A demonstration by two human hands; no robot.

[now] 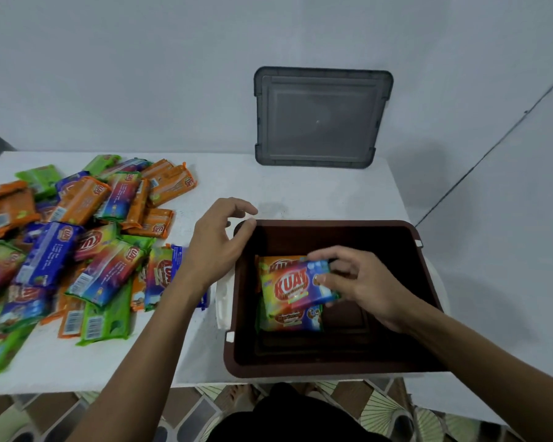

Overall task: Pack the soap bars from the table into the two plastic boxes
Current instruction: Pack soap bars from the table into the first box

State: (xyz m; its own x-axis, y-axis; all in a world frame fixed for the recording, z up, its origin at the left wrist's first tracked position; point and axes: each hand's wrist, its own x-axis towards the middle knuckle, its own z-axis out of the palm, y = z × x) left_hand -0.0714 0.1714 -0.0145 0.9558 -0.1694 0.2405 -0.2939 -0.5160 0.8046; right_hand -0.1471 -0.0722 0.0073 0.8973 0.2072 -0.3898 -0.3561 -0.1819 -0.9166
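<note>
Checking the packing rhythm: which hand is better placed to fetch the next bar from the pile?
Left. The left hand is free and beside the pile; the right hand is busy holding a bar inside the box.

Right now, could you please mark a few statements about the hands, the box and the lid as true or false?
1. The right hand holds a soap bar inside the brown box. True.
2. The left hand holds a soap bar. False: it holds nothing, near the box's left rim.
3. The grey lid sits on the box. False: it leans against the wall.
4. A pile of soap bars lies on the table left of the box. True.
</note>
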